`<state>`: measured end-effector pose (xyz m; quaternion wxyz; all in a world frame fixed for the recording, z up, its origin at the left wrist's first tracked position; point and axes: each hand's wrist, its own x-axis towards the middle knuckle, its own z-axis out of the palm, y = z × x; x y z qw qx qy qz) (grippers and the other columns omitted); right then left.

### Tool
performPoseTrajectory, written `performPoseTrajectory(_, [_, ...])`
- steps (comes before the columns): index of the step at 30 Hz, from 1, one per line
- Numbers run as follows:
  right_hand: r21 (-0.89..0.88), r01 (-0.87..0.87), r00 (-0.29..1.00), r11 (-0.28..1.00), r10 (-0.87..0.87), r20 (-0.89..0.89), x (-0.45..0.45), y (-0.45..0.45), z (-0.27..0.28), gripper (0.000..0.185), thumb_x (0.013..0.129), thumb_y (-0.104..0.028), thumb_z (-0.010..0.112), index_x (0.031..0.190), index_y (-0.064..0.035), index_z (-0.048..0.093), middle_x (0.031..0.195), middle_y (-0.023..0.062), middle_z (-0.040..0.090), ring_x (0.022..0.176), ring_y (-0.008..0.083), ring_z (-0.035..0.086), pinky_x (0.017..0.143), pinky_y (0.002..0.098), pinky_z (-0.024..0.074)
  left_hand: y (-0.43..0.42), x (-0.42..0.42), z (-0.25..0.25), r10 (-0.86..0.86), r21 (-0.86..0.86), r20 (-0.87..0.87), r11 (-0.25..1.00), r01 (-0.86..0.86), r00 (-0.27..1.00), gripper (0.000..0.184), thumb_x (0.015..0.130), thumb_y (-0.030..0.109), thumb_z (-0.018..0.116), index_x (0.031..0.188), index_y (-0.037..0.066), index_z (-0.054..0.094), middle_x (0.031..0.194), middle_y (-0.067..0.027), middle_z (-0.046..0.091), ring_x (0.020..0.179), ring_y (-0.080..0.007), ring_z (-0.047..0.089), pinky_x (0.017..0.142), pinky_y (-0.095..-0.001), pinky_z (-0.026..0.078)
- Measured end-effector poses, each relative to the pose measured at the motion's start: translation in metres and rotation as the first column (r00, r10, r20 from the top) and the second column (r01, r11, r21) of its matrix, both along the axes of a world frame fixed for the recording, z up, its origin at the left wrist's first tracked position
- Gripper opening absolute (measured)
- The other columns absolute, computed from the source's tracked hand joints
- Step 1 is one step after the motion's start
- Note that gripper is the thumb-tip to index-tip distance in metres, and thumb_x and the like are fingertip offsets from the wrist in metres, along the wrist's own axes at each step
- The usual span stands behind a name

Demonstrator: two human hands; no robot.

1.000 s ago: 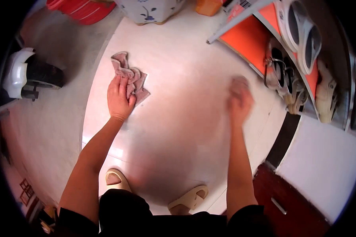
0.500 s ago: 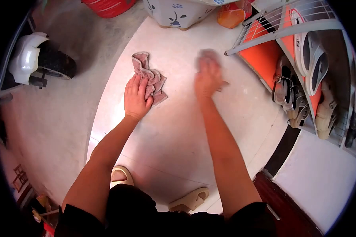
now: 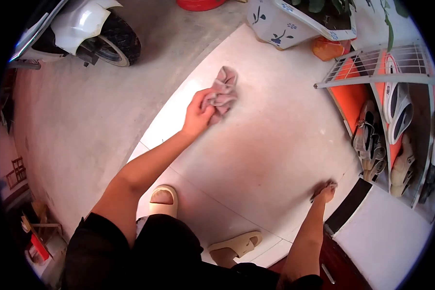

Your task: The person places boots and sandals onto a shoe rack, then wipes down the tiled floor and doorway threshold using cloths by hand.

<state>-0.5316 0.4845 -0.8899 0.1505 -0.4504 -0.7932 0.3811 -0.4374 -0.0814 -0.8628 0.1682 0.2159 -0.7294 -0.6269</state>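
Note:
A crumpled pinkish-grey cloth (image 3: 225,89) is bunched in my left hand (image 3: 197,115), whose fingers are closed round its near edge. It is over the pale tiled floor (image 3: 270,140), close to the line where the tiles meet grey concrete. Far to the right, my right hand (image 3: 328,193) is closed on a second, darker-looking cloth (image 3: 318,187). Little of that cloth shows, and I cannot tell whether it touches the floor.
A white shoe rack (image 3: 357,79) with several shoes stands at the right. Ahead are a flowered planter (image 3: 280,29), an orange bag (image 3: 327,48) and a red tub (image 3: 200,4). A motorbike wheel (image 3: 118,41) is at upper left. My feet wear beige slippers (image 3: 163,205).
My left hand, flat on its cloth before, now grips it bunched up. My right hand has swung back and to the right with its cloth. The view has shifted left.

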Motion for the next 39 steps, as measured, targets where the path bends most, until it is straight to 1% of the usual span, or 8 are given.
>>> performPoseTrajectory(4, [0.539,-0.295,0.87,0.789,-0.011,0.493,-0.009,-0.09,0.008,0.029,0.088,-0.019,0.048,0.112,-0.0119,0.064,0.115,0.0051,0.063,0.096,0.0296,0.064,0.084,0.0436,0.0502,-0.03,0.056,0.04,0.239,0.475,0.153,0.833,-0.284,0.959,0.041,0.089,0.002,0.049,0.129,0.005,0.051,0.118,-0.0062,0.061,0.102,-0.0158,0.06,0.088,-0.0287,0.05])
performPoseTrajectory(9, [0.829,-0.312,0.871,0.464,0.489,0.054,-0.098,-0.283,-0.022,0.033,0.086,-0.019,0.054,0.117,-0.0159,0.064,0.119,0.0102,0.063,0.103,0.0304,0.065,0.088,0.0471,0.0501,-0.076,0.118,0.048,0.434,0.523,0.132,0.734,-0.434,0.891,0.034,0.093,0.009,0.052,0.126,0.003,0.05,0.118,-0.0078,0.06,0.106,-0.0177,0.059,0.09,-0.03,0.049])
performPoseTrajectory(15, [-0.009,-0.842,0.436,0.539,0.671,-0.6,-0.112,-0.56,-0.054,0.038,0.095,-0.028,0.05,0.13,-0.0128,0.053,0.134,0.0099,0.053,0.123,0.0314,0.047,0.106,0.0606,0.0228,-0.102,0.131,0.075,0.514,0.565,0.169,0.649,-0.51,0.841,0.034,0.093,0.01,0.053,0.126,0.004,0.052,0.12,-0.0068,0.06,0.108,-0.0184,0.058,0.093,-0.0308,0.048])
performPoseTrajectory(19, [0.361,-0.93,-0.067,-0.069,0.998,0.016,0.012,-0.615,0.014,0.03,0.087,-0.012,0.054,0.114,-0.015,0.066,0.125,0.0041,0.06,0.119,0.0255,0.05,0.104,0.0577,0.0268,-0.115,0.122,0.09,0.548,0.588,0.046,0.661,-0.466,0.835,0.035,0.09,0.009,0.051,0.125,0.003,0.052,0.121,-0.0079,0.059,0.108,-0.0181,0.058,0.092,-0.0312,0.048])
performPoseTrajectory(23, [0.252,-0.967,-0.093,0.032,0.879,-0.467,0.026,-0.53,0.022,0.04,0.077,0.003,0.055,0.114,-0.0077,0.066,0.119,0.0104,0.062,0.107,0.0291,0.058,0.089,0.0387,0.0471,-0.126,0.116,0.097,0.585,0.596,0.018,0.645,-0.479,0.811,0.036,0.089,0.006,0.048,0.125,0.002,0.05,0.116,-0.0067,0.058,0.105,-0.018,0.057,0.091,-0.0308,0.047])
performPoseTrajectory(30, [0.081,-0.474,0.845,0.877,0.479,-0.238,-0.036,-0.155,-0.037,0.04,0.08,-0.001,0.05,0.119,-0.0026,0.058,0.112,0.0084,0.065,0.071,0.0176,0.06,0.06,0.0302,0.0512,-0.141,0.114,0.079,0.633,0.584,0.037,0.614,-0.53,0.774,0.034,0.092,0.01,0.05,0.125,0.003,0.05,0.12,-0.0066,0.056,0.107,-0.0182,0.056,0.09,-0.0316,0.046])
performPoseTrajectory(32, [0.556,-0.465,0.864,0.689,0.489,0.117,-0.024,-0.184,-0.027,0.039,0.085,-0.011,0.05,0.123,-0.0002,0.056,0.119,0.0115,0.062,0.089,0.0232,0.061,0.077,0.0374,0.0509,-0.141,0.106,0.083,0.644,0.582,0.02,0.614,-0.532,0.765,0.034,0.092,0.011,0.05,0.125,0.003,0.051,0.12,-0.0066,0.056,0.108,-0.0185,0.056,0.09,-0.0323,0.046])
performPoseTrajectory(39, [0.157,-0.858,0.425,0.49,0.847,-0.319,0.048,-0.537,-0.003,0.032,0.091,-0.008,0.05,0.121,-0.0024,0.059,0.117,0.0105,0.062,0.105,0.0247,0.06,0.096,0.0412,0.0433,-0.127,0.094,0.106,0.57,0.591,-0.051,0.679,-0.435,0.82,0.032,0.093,0.015,0.052,0.123,0.003,0.052,0.119,-0.0064,0.057,0.108,-0.0188,0.056,0.092,-0.0334,0.046])
